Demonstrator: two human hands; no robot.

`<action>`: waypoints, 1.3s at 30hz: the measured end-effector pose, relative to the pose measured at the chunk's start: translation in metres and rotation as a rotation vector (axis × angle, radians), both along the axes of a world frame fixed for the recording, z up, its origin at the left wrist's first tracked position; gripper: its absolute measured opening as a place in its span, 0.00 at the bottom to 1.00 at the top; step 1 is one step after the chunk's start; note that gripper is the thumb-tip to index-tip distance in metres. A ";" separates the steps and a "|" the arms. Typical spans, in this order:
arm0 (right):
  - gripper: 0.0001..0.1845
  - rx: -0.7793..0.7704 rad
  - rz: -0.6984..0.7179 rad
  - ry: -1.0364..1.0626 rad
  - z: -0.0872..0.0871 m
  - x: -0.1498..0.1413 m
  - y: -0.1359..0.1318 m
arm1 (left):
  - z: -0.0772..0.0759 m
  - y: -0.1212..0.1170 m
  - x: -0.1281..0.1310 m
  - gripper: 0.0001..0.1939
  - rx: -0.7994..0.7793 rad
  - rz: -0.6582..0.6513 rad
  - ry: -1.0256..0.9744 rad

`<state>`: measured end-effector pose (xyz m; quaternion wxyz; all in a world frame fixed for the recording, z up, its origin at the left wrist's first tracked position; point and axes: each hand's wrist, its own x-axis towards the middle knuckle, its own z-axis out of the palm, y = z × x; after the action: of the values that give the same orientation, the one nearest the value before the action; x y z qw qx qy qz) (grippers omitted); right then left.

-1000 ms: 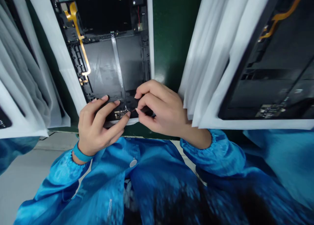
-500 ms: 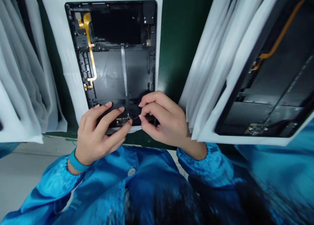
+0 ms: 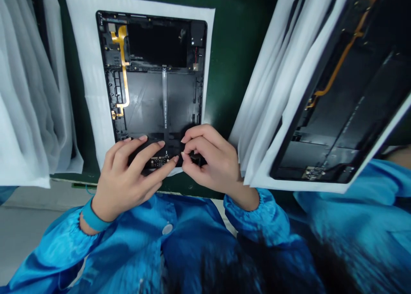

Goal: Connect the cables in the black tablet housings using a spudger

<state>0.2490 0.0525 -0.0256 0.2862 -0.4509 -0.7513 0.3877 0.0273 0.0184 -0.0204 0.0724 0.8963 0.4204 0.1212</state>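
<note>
An open black tablet back housing [image 3: 144,101] lies on a white foam sheet [image 3: 98,110] before me. Inside it run a yellow flex cable [image 3: 125,84] and a dark flat ribbon cable [image 3: 165,110]. At the near end is a small circuit board [image 3: 157,161], partly covered. My left hand [image 3: 123,176] rests over that end with fingers spread, its thumb by the board's right side. My right hand [image 3: 213,161] is pinched at the near right corner, where a thin red wire reached its fingertips a moment ago; the wire hardly shows now.
To the right, layered white foam sheets [image 3: 257,88] lean beside another open tablet housing [image 3: 334,127]. More white sheets [image 3: 35,105] stand at left. The tabletop [image 3: 226,67] is green. A co-worker's blue sleeve [image 3: 362,208] shows at lower right.
The view has shifted slightly, showing more of the table's far side. My left thumb has come closer to my right fingertips. The red wire seen between them before is now mostly hidden.
</note>
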 end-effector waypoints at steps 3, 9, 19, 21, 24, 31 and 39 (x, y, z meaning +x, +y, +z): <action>0.09 0.004 -0.011 0.010 0.001 0.000 0.000 | 0.000 -0.003 0.003 0.25 -0.019 0.020 0.005; 0.10 -0.056 -0.047 0.046 0.004 0.002 0.000 | -0.002 -0.016 0.017 0.25 -0.056 0.159 -0.011; 0.09 -0.003 -0.163 0.073 0.005 0.000 -0.002 | -0.001 -0.017 0.021 0.23 -0.058 0.223 -0.004; 0.09 0.039 -0.143 0.020 0.004 -0.002 -0.006 | -0.001 -0.017 0.021 0.25 -0.059 0.207 -0.007; 0.11 0.088 -0.141 -0.050 0.003 -0.005 -0.013 | -0.002 -0.017 0.020 0.26 -0.060 0.195 -0.019; 0.10 0.087 -0.236 -0.096 0.002 -0.014 -0.018 | -0.002 -0.018 0.020 0.28 -0.068 0.204 -0.020; 0.10 0.025 -0.278 -0.050 0.002 -0.013 -0.013 | -0.002 -0.015 0.020 0.26 -0.061 0.195 -0.023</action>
<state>0.2363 0.0397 -0.0236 0.3239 -0.5565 -0.6934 0.3234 0.0478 0.0030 -0.0224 0.0922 0.8470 0.5084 0.1252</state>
